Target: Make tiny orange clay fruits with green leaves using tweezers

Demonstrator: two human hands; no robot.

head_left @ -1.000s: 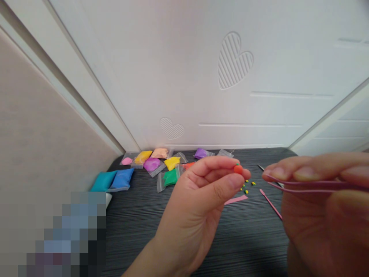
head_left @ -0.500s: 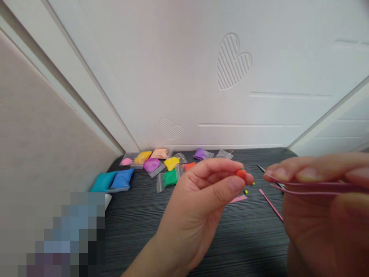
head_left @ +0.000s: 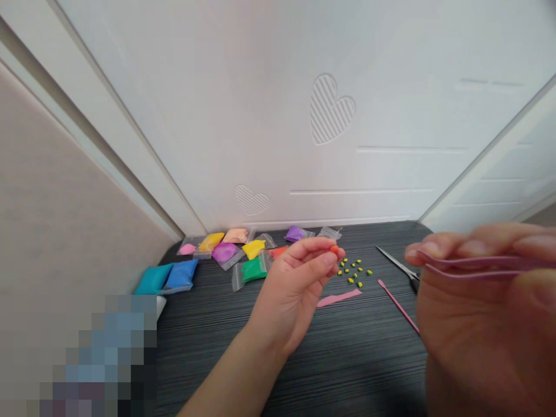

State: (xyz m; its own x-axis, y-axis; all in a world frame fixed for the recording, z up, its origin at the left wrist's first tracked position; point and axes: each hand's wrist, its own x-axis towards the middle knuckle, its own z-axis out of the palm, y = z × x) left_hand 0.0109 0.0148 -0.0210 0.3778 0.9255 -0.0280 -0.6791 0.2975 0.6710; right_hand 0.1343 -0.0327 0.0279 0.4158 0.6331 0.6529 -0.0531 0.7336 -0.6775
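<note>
Between the thumb and fingertips of my left hand (head_left: 295, 284) sits a small orange clay ball (head_left: 334, 249), partly hidden by the fingers. My right hand (head_left: 469, 341), close to the camera at the right, is closed around pink tweezers (head_left: 482, 262). Their tips point left, slightly apart, with nothing visible between them and a gap to the ball. On the dark table beyond my left fingertips lie several tiny yellow-and-green clay pieces (head_left: 350, 281). A flat pink strip (head_left: 341, 298) rests nearer to me.
Scissors (head_left: 395, 260) and a thin pink modelling tool (head_left: 398, 306) lie left of my right hand. Bags of coloured clay, including green (head_left: 254, 269), blue (head_left: 181, 273) and purple (head_left: 294, 234), line the back left. A white panel with hearts (head_left: 330, 110) stands behind the table.
My left hand has moved left and away from the camera with the orange ball, uncovering the yellow-and-green pieces. The tweezers stay in my right hand. The view has shifted slightly.
</note>
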